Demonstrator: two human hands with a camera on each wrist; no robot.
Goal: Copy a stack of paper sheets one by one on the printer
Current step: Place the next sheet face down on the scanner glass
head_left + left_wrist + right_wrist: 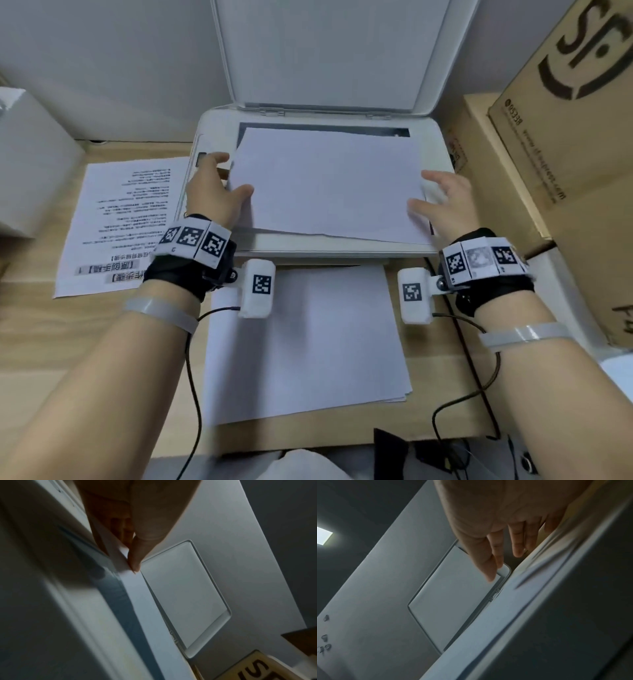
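We see the printer [318,246] with its lid [329,51] standing up. A blank sheet [325,185] lies a bit crooked on the glass. Our left hand [214,192] pinches the sheet's left edge between thumb and fingers. Our right hand [448,202] is spread flat with straight fingers at the sheet's right edge. More blank paper [305,342] lies on the surface in front of the printer. A printed page [116,222] lies to the left.
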